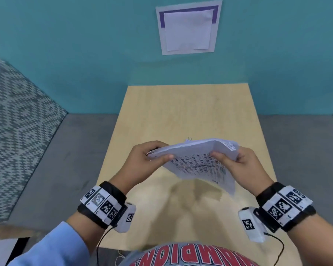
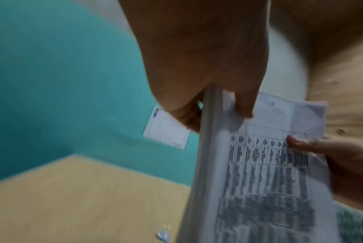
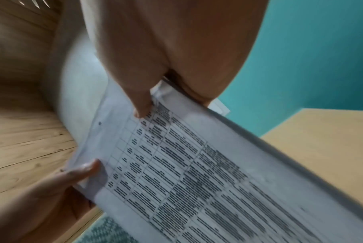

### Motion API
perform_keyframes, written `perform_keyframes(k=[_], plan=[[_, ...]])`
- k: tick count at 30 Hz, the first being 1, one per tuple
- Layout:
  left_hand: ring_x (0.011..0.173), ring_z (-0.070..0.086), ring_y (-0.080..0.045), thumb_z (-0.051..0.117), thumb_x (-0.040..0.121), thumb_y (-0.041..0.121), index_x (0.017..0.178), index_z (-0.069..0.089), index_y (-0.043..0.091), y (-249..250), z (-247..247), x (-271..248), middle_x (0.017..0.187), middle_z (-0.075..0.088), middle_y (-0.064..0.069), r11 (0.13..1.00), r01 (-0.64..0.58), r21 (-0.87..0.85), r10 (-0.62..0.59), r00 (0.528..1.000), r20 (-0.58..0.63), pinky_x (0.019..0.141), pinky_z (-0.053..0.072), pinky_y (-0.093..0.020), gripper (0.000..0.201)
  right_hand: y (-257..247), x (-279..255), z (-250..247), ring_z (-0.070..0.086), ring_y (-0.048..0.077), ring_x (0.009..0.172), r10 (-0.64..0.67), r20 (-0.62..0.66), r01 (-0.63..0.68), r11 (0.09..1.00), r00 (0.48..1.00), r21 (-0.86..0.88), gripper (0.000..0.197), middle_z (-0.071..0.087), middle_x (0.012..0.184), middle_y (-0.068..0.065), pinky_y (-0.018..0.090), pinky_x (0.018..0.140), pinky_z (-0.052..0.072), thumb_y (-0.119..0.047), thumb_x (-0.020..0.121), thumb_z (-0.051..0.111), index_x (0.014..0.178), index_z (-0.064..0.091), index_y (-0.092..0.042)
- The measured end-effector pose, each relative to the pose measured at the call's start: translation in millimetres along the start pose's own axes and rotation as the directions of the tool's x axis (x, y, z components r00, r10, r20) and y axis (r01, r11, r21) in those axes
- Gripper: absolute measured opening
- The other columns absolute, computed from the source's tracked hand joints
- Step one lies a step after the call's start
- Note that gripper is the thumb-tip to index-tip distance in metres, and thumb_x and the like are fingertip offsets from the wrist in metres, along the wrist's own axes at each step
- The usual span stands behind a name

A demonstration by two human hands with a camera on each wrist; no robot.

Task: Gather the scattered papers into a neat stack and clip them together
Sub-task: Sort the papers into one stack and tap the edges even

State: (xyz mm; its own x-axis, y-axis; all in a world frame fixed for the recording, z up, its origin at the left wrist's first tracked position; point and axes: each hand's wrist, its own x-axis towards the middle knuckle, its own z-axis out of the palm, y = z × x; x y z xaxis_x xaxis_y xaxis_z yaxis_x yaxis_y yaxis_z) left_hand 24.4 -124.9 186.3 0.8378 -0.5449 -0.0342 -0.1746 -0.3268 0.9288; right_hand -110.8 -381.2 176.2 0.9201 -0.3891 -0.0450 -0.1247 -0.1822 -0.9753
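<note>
Both hands hold a stack of printed papers (image 1: 198, 160) in the air over a light wooden table (image 1: 181, 108). The stack tilts, its top edge away from me. My left hand (image 1: 161, 151) pinches the stack's left end, thumb on the printed face and fingers behind. My right hand (image 1: 227, 156) pinches the right end the same way. The left wrist view shows the stack (image 2: 259, 180) edge-on under my left hand (image 2: 215, 115). The right wrist view shows the printed table on the stack (image 3: 197, 180) below my right hand (image 3: 172, 105). A small shiny clip-like thing (image 1: 189, 139) (image 2: 162, 236) lies on the table beyond the stack.
A white sheet with a purple border (image 1: 188, 27) hangs on the teal wall behind the table. Grey upholstered seating (image 1: 65, 160) flanks the table on both sides. A patterned cushion (image 1: 14, 121) sits at the left.
</note>
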Motion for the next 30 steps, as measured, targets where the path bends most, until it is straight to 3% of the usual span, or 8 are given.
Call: perform_keyframes(k=[6, 12, 14, 16, 18, 23, 27, 30], plan=[[0.103, 0.075, -0.012, 0.089, 0.085, 0.002, 0.109, 0.077, 0.015, -34, 37, 2, 0.113, 0.082, 0.003, 0.955, 0.138, -0.263, -0.128, 0.990, 0.055, 0.089, 0.057, -0.028, 0.030, 45, -5, 10, 0.077, 0.012, 0.099, 0.188, -0.017, -0.187, 0.981, 0.982, 0.042, 0.015, 0.083, 0.101, -0.006, 0.044, 0.097, 0.059, -0.022, 0.090, 0.080, 0.104, 0.077, -0.028], [0.092, 0.078, -0.009, 0.090, 0.085, 0.010, 0.106, 0.080, 0.024, -23, 57, 10, 0.099, 0.084, 0.007, 0.924, 0.105, -0.367, -0.147, 0.985, -0.088, 0.085, 0.060, -0.031, 0.027, 37, 4, 5, 0.078, 0.011, 0.098, 0.115, -0.115, -0.093, 0.979, 0.987, 0.182, 0.017, 0.083, 0.102, -0.005, 0.031, 0.091, 0.060, -0.020, 0.092, 0.078, 0.107, 0.077, -0.025], [0.096, 0.076, -0.009, 0.095, 0.078, 0.007, 0.119, 0.075, 0.023, -26, 57, 11, 0.103, 0.081, 0.012, 0.926, 0.086, -0.367, -0.113, 0.992, -0.053, 0.086, 0.062, -0.028, 0.049, 39, 3, 4, 0.078, 0.012, 0.097, 0.116, -0.113, -0.092, 0.976, 0.987, 0.196, 0.016, 0.083, 0.100, -0.006, 0.027, 0.088, 0.061, -0.016, 0.090, 0.079, 0.102, 0.078, -0.026], [0.099, 0.074, -0.005, 0.094, 0.078, 0.003, 0.129, 0.069, 0.030, -35, 63, 10, 0.105, 0.079, 0.018, 0.932, 0.170, -0.322, -0.154, 0.985, 0.072, 0.091, 0.061, -0.028, 0.063, 49, 2, 8, 0.078, 0.016, 0.098, 0.176, -0.110, -0.156, 0.974, 0.978, 0.163, 0.015, 0.083, 0.100, -0.003, 0.035, 0.091, 0.061, -0.017, 0.087, 0.083, 0.099, 0.079, -0.025], [0.101, 0.076, -0.002, 0.088, 0.087, 0.006, 0.125, 0.073, 0.031, -47, 71, 5, 0.108, 0.082, 0.019, 0.935, 0.239, -0.261, -0.200, 0.965, 0.170, 0.095, 0.058, -0.031, 0.048, 60, -3, 13, 0.078, 0.010, 0.094, 0.230, -0.105, -0.214, 0.967, 0.968, 0.140, 0.013, 0.083, 0.095, -0.006, 0.037, 0.092, 0.061, -0.018, 0.088, 0.082, 0.098, 0.079, -0.026], [0.090, 0.078, 0.003, 0.084, 0.093, 0.024, 0.106, 0.079, 0.032, -46, 71, 7, 0.095, 0.084, 0.019, 0.948, 0.219, -0.230, -0.209, 0.976, 0.067, 0.083, 0.059, -0.016, 0.016, 56, -6, 12, 0.077, -0.004, 0.082, 0.198, -0.113, -0.176, 0.968, 0.974, 0.178, 0.009, 0.082, 0.086, -0.015, 0.014, 0.076, 0.058, -0.020, 0.090, 0.080, 0.092, 0.080, -0.029], [0.090, 0.079, 0.000, 0.086, 0.092, 0.026, 0.100, 0.082, 0.033, -48, 70, 13, 0.096, 0.085, 0.014, 0.952, 0.223, -0.210, -0.211, 0.974, 0.077, 0.087, 0.062, -0.021, 0.011, 63, -4, 12, 0.077, 0.007, 0.099, 0.194, -0.133, -0.169, 0.969, 0.972, 0.179, 0.015, 0.083, 0.101, -0.009, 0.031, 0.092, 0.058, -0.025, 0.088, 0.082, 0.103, 0.080, -0.028], [0.103, 0.080, -0.014, 0.087, 0.090, 0.033, 0.110, 0.080, 0.028, -57, 72, 14, 0.108, 0.085, 0.006, 0.952, 0.255, -0.170, -0.247, 0.967, 0.063, 0.098, 0.063, -0.044, 0.022, 79, -3, 19, 0.076, 0.006, 0.103, 0.256, -0.085, -0.243, 0.960, 0.963, 0.141, 0.017, 0.082, 0.104, -0.012, 0.043, 0.102, 0.057, -0.027, 0.089, 0.081, 0.105, 0.078, -0.034]])
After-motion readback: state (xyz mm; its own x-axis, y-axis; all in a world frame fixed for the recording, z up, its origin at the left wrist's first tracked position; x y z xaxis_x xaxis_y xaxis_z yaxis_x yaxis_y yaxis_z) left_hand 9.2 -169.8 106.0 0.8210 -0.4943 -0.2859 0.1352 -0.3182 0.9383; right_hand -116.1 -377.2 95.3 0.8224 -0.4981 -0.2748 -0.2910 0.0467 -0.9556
